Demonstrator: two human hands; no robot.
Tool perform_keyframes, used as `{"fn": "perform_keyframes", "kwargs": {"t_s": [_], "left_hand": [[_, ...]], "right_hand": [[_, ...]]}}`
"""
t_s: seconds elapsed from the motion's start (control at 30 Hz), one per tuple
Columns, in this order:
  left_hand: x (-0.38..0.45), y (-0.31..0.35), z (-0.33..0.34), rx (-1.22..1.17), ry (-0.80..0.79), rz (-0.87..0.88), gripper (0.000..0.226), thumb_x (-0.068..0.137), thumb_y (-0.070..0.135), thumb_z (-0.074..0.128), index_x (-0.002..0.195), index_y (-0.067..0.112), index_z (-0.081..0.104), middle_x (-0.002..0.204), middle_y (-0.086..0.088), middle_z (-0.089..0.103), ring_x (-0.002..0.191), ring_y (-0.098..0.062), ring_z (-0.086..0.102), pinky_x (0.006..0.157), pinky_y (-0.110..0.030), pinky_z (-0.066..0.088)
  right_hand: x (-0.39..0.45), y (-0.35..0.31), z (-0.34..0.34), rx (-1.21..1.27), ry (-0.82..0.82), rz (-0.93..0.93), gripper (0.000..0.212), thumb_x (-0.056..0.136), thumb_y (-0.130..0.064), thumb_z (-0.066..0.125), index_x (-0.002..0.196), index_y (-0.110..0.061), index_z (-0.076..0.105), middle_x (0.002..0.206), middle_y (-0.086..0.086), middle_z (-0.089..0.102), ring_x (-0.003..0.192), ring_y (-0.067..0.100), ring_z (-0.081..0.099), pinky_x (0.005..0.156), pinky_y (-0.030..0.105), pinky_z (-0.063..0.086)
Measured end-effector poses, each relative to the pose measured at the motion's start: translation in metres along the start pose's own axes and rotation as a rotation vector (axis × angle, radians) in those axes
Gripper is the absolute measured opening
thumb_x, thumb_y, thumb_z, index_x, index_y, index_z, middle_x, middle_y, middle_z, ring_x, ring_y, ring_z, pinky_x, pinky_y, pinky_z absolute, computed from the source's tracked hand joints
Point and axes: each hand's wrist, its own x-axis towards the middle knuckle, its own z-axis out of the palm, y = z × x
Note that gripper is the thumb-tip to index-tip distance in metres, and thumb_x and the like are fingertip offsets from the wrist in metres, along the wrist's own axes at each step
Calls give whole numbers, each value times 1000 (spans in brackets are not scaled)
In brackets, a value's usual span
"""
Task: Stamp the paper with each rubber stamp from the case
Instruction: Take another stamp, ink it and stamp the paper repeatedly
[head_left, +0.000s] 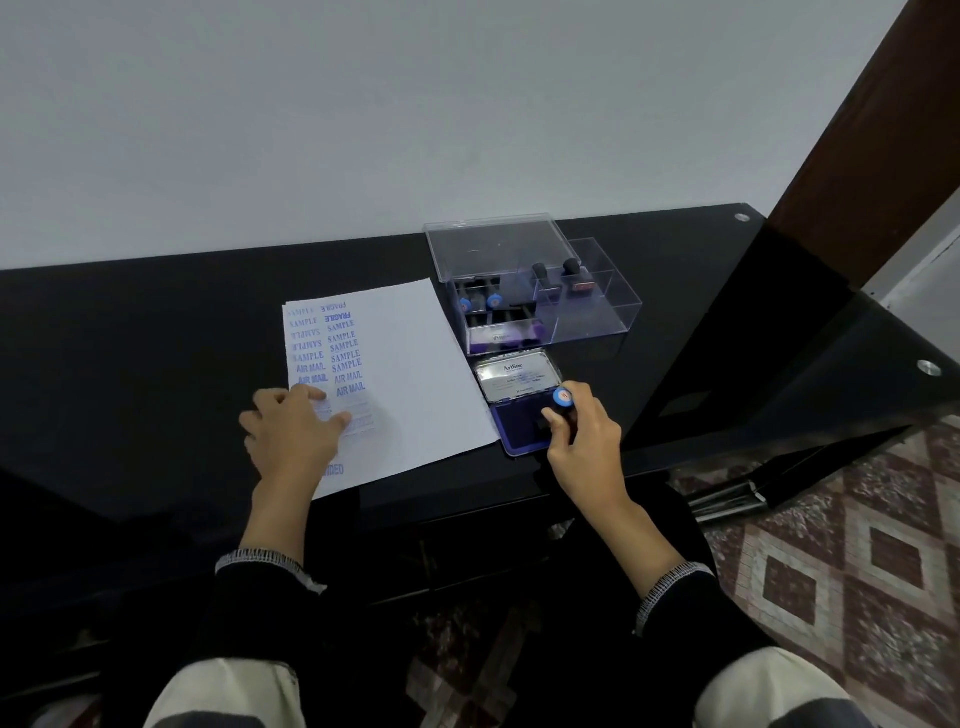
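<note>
Black glass desk (156, 332) by white wall (363, 104); left fingers (332, 418) flat on paper (410, 374), right fingers (550, 418) gripping stamp (563, 402).

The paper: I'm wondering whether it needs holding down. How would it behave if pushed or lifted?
The paper is a thin single sheet, so likely light and floppy if lifted by an edge. On the glossy black table it would probably slide easily. The left hand lies flat on it, plausibly to steady it, while the right hand inks a stamp.
</note>
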Motion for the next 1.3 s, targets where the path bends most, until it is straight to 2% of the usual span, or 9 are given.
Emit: {"fn": "perform_keyframes", "kwargs": {"t_s": [0.1,0.2,0.27,0.33,0.57,0.73,0.97,1.1,1.3], "left_hand": [[10,-5,-2,33,-63,138,52,87,33,69,134,30,47,158,-8,6,143,-33,1,115,-51,6],[21,-22,1,52,-83,309,52,87,47,64,135,36,46,161,0,7,147,-24,-9,115,-49,-7],[24,-32,4,43,-36,334,48,91,48,57,135,32,49,159,2,17,148,-22,-3,117,-50,-6],[24,-36,8,59,5,347,46,95,45,51,137,28,49,158,2,24,148,-21,5,118,-50,-2],[24,-40,15,76,52,355,47,97,40,49,141,25,46,154,1,34,146,-20,20,120,-46,5],[23,-41,15,71,60,362,47,97,39,49,141,23,46,154,0,34,146,-19,21,119,-44,4],[21,-37,12,18,64,310,47,95,40,53,138,23,48,158,-13,21,147,-28,11,119,-41,5],[23,-38,13,45,64,323,48,95,41,51,139,21,47,155,-12,29,146,-28,17,120,-44,8],[22,-40,13,38,67,343,47,96,39,50,139,18,48,154,-9,33,146,-27,20,119,-44,9]], "right_hand": [[2,0,-2,0,-20,-4,23,89,-6,59,112,-10,54,90,8,58,76,19,58,64,14,41],[7,4,-4,9,-56,-23,22,89,-7,59,111,-12,53,88,8,61,77,20,61,65,20,48],[10,6,-5,32,-80,-24,22,89,-8,58,110,-14,52,88,7,63,78,20,63,68,31,54],[8,5,-4,18,-74,-15,23,89,-8,58,110,-14,53,89,8,62,79,21,63,69,35,54],[4,2,-4,-5,-34,-13,22,88,-4,59,109,-10,54,84,9,59,71,21,59,62,22,47],[5,2,-5,-58,-72,-24,22,88,-4,60,108,-10,53,85,10,59,73,23,60,63,29,50],[5,-2,-6,-24,-78,10,23,88,-1,59,107,-11,52,84,10,59,73,23,60,61,26,49],[0,-7,-5,-118,-74,-10,24,88,-2,59,111,-5,53,87,9,54,72,22,53,61,26,42],[15,-12,-14,-96,-199,26,22,89,-2,57,107,-11,48,83,7,62,75,22,62,64,33,52]]}}
